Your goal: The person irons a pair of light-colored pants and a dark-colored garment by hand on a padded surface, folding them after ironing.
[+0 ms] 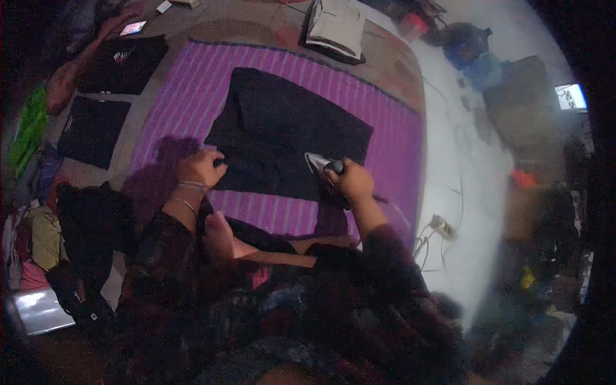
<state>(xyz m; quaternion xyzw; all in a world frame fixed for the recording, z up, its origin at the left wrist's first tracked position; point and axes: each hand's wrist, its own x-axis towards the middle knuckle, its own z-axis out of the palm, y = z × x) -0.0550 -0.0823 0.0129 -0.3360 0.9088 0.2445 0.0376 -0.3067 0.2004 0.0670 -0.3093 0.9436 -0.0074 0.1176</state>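
A dark garment (284, 130) lies spread on a purple striped cloth (183, 91) before me. My right hand (353, 180) is closed around the handle of a clothes iron (317, 164). The iron's pointed metal tip faces up and left over the lower right part of the garment. At the garment's lower left edge is my left hand (201, 168), with fingers bent. Dark fabric shows between its thumb and forefinger, but whether they pinch it is unclear.
Folded dark garments (94, 132) lie at left, near another person's forearm (67, 82) and a lit phone (133, 29). Beyond the cloth sits a pale folded stack (337, 26). A power strip with cords (442, 227) is at right. My bare foot (220, 236) rests close below my left hand.
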